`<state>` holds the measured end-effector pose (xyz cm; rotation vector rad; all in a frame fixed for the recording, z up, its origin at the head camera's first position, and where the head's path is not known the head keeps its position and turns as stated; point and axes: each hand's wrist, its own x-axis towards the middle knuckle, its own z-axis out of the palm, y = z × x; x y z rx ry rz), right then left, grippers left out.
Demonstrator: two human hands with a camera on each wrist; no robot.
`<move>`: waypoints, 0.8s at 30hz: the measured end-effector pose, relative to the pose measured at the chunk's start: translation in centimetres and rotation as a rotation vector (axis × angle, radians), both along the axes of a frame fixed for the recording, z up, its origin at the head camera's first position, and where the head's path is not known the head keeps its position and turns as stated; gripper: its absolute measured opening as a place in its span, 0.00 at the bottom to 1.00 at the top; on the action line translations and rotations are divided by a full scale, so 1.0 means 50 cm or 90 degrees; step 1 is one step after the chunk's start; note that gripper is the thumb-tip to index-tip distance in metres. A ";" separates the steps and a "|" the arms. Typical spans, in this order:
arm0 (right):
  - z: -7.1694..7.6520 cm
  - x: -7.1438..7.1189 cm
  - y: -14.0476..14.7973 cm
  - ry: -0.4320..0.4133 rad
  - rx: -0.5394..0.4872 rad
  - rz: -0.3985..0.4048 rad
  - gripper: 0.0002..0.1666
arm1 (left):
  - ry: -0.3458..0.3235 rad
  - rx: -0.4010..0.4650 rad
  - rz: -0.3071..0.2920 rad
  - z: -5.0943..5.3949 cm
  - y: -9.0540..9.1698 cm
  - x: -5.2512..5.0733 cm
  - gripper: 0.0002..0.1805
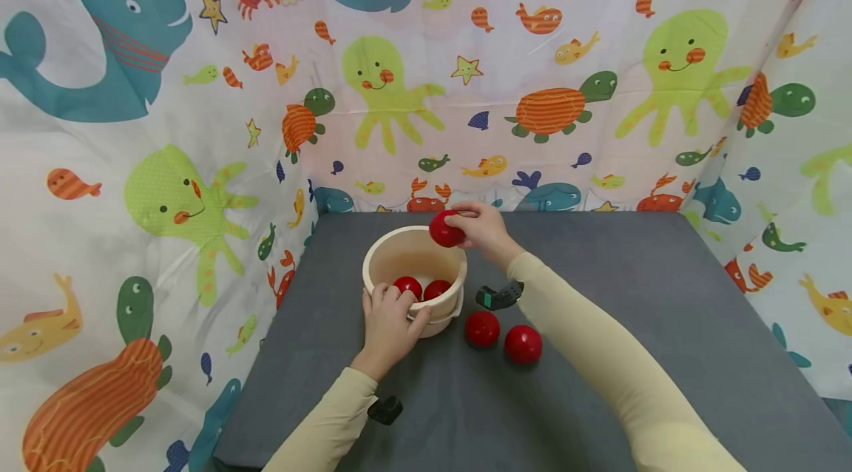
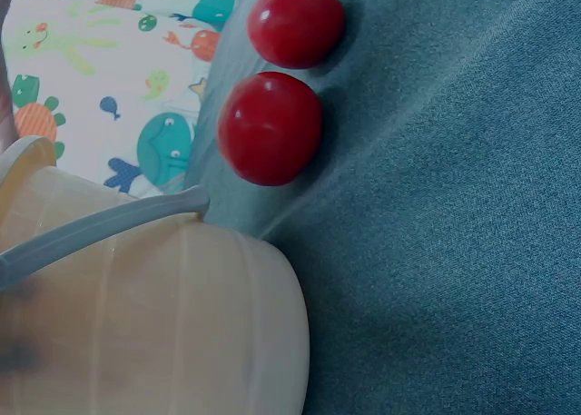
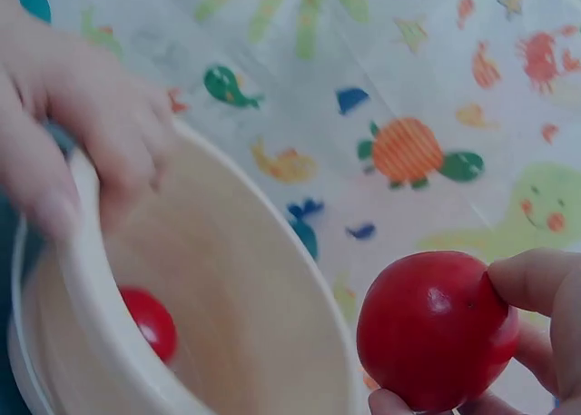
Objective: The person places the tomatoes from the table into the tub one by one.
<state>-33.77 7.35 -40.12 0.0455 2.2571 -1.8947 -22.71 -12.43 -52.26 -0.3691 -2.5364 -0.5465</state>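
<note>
A cream bucket (image 1: pixel 414 250) with a handle stands on the table. Two glossy red balls (image 1: pixel 408 287) lie inside it. My left hand (image 1: pixel 388 328) grips the near rim, with fingers over the inside and the thumb outside, as the right wrist view also shows. Above the bucket's right rim, my right hand (image 1: pixel 484 231) holds another red ball (image 3: pixel 438 331) between thumb and fingers. On the table, just right of the bucket, rest two more red balls, one nearer the bucket (image 1: pixel 482 329) and one farther right (image 1: pixel 523 345).
The grey cloth-covered table (image 1: pixel 619 272) extends to both sides of the bucket. A curtain with sea animals (image 1: pixel 426 109) hangs behind and along the sides. The bucket's handle (image 2: pixel 100 236) hangs down along its outer wall.
</note>
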 end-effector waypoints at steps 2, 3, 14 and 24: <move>-0.007 0.007 -0.029 0.000 0.004 0.008 0.27 | -0.009 0.001 -0.001 0.000 0.001 0.000 0.14; -0.011 0.011 -0.042 -0.001 0.006 0.010 0.26 | -0.014 0.000 -0.001 0.001 0.001 0.000 0.14; -0.064 0.038 -0.144 -0.018 0.008 0.043 0.25 | -0.005 -0.001 0.005 0.003 0.001 -0.001 0.16; -0.109 0.058 -0.177 -0.045 0.031 0.031 0.24 | 0.010 -0.010 0.006 0.001 0.001 0.002 0.14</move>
